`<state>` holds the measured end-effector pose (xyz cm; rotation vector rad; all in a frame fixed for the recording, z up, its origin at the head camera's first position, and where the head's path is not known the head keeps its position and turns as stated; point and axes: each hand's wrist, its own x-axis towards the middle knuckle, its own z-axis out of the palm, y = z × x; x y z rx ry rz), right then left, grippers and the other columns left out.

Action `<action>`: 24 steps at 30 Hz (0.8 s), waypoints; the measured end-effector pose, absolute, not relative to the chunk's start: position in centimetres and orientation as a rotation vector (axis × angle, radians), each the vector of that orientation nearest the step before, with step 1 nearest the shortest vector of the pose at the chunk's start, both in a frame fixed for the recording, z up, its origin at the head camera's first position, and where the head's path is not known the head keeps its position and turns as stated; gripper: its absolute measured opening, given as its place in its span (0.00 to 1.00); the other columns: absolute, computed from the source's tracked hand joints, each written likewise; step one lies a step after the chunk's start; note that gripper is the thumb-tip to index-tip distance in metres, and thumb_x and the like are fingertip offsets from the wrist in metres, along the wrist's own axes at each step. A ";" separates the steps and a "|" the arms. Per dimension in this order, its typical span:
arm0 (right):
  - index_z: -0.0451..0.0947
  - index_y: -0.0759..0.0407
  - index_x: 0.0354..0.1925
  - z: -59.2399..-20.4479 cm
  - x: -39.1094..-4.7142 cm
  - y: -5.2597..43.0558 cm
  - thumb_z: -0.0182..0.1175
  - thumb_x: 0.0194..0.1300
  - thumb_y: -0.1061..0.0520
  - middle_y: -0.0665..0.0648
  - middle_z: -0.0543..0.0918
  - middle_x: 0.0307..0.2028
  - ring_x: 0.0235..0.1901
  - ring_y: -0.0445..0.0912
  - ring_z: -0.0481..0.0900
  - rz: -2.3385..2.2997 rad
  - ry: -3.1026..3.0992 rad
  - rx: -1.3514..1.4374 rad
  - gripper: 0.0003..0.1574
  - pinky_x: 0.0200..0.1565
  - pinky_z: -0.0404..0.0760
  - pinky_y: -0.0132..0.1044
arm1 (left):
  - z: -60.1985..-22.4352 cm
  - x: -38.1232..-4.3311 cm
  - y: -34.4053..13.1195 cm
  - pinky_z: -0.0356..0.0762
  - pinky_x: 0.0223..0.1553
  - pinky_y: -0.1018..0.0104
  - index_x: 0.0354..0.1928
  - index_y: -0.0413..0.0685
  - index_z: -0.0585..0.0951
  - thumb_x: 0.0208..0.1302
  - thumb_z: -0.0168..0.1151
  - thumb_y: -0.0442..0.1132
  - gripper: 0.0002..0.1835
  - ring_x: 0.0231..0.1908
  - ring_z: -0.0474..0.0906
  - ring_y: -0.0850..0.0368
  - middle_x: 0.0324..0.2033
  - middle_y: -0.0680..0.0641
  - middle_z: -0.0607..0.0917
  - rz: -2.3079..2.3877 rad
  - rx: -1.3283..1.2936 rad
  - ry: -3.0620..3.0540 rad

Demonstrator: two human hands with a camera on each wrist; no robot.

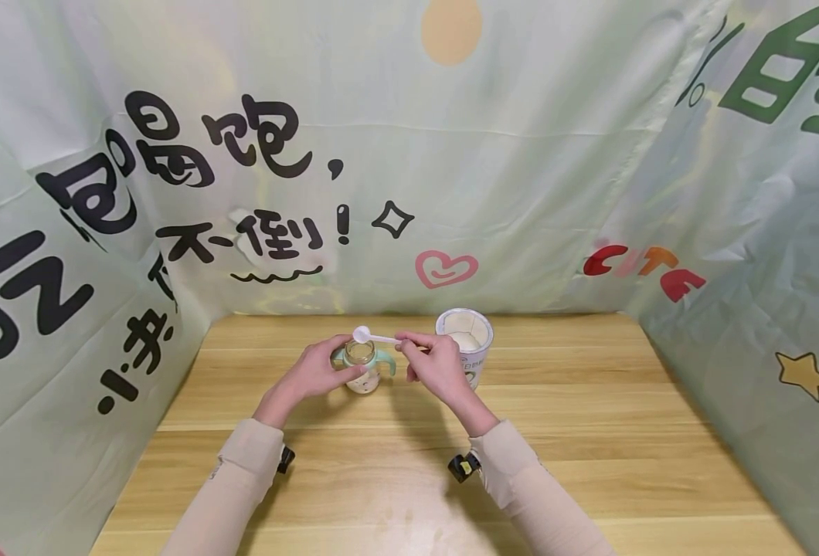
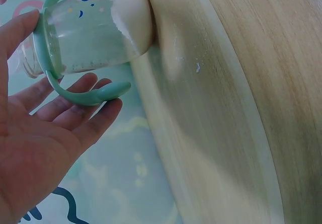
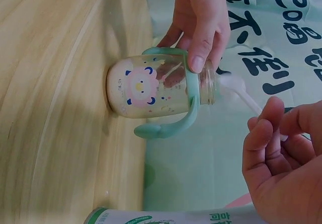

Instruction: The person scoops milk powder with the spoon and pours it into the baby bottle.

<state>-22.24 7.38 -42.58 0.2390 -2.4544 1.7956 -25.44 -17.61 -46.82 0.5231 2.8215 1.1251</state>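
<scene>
A clear baby bottle (image 1: 364,381) with two mint-green handles stands upright on the wooden table, its mouth uncovered. Pale powder (image 2: 135,20) lies in its bottom, and a pink animal face is printed on its side. My left hand (image 1: 314,372) holds the bottle near the collar, with the thumb on the front and fingers by one handle (image 2: 85,97). Between the thumb and fingers of my right hand (image 1: 437,364) is the handle of a white measuring scoop (image 3: 247,96). The scoop's bowl is right over the bottle's mouth; what it contains is hidden.
Right of the bottle, behind my right hand, stands an open can (image 1: 477,363) with pale powder inside. A few white specks (image 2: 197,68) dot the tabletop (image 1: 555,432). Printed fabric (image 1: 521,193) encloses the table at the back and sides.
</scene>
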 end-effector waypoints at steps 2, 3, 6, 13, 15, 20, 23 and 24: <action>0.92 0.56 0.48 -42.6 -22.3 7.4 0.60 0.73 0.59 0.57 0.93 0.35 0.14 0.39 0.79 1.807 -2.437 0.239 0.14 0.17 0.68 0.27 | -46.8 -25.4 -17.5 0.74 0.70 0.37 0.74 0.41 0.73 0.66 0.73 0.56 0.41 0.66 0.78 0.34 0.65 0.33 0.82 1.122 0.516 2.826; 0.92 0.56 0.48 -42.6 -22.3 7.4 0.60 0.73 0.59 0.57 0.93 0.36 0.14 0.39 0.79 1.812 -2.432 0.239 0.15 0.17 0.69 0.27 | -46.8 -25.4 -17.5 0.74 0.70 0.38 0.74 0.41 0.73 0.66 0.73 0.55 0.41 0.66 0.78 0.34 0.65 0.33 0.81 1.122 0.512 2.826; 0.92 0.56 0.48 -42.6 -22.3 7.5 0.59 0.73 0.59 0.57 0.93 0.36 0.14 0.40 0.79 1.829 -2.426 0.228 0.15 0.18 0.70 0.27 | -46.7 -25.4 -17.4 0.74 0.70 0.38 0.74 0.41 0.72 0.66 0.73 0.55 0.41 0.66 0.78 0.34 0.66 0.33 0.81 1.122 0.510 2.824; 0.91 0.58 0.49 -42.3 -22.4 7.7 0.58 0.75 0.60 0.58 0.93 0.36 0.14 0.40 0.78 1.880 -2.405 0.211 0.15 0.19 0.72 0.27 | -46.6 -25.5 -17.4 0.74 0.70 0.38 0.74 0.42 0.73 0.66 0.73 0.56 0.40 0.65 0.78 0.35 0.65 0.34 0.82 1.109 0.533 2.831; 0.90 0.59 0.50 -42.2 -22.4 7.8 0.57 0.75 0.61 0.58 0.92 0.35 0.14 0.40 0.78 1.908 -2.390 0.194 0.15 0.18 0.72 0.27 | -46.6 -25.6 -17.4 0.75 0.70 0.39 0.73 0.42 0.74 0.66 0.73 0.55 0.40 0.65 0.79 0.35 0.64 0.35 0.83 1.101 0.547 2.840; 0.89 0.63 0.49 -41.9 -22.5 8.2 0.57 0.75 0.62 0.60 0.91 0.34 0.14 0.40 0.76 1.971 -2.327 0.164 0.15 0.19 0.74 0.29 | -46.4 -25.6 -17.3 0.75 0.70 0.40 0.72 0.39 0.74 0.66 0.73 0.55 0.40 0.65 0.79 0.36 0.64 0.35 0.83 1.074 0.569 2.858; 0.89 0.65 0.48 -41.7 -22.6 8.5 0.57 0.75 0.63 0.64 0.90 0.34 0.13 0.40 0.76 1.997 -2.279 0.155 0.14 0.20 0.77 0.30 | -46.2 -25.7 -17.3 0.75 0.70 0.40 0.73 0.39 0.73 0.66 0.72 0.55 0.40 0.65 0.79 0.35 0.65 0.35 0.82 1.051 0.578 2.863; 0.89 0.65 0.47 -41.6 -22.7 8.6 0.57 0.75 0.63 0.64 0.90 0.34 0.13 0.40 0.76 2.003 -2.266 0.148 0.14 0.20 0.77 0.30 | -46.2 -25.7 -17.3 0.75 0.70 0.40 0.73 0.40 0.73 0.67 0.72 0.55 0.40 0.66 0.78 0.35 0.65 0.35 0.82 1.047 0.579 2.863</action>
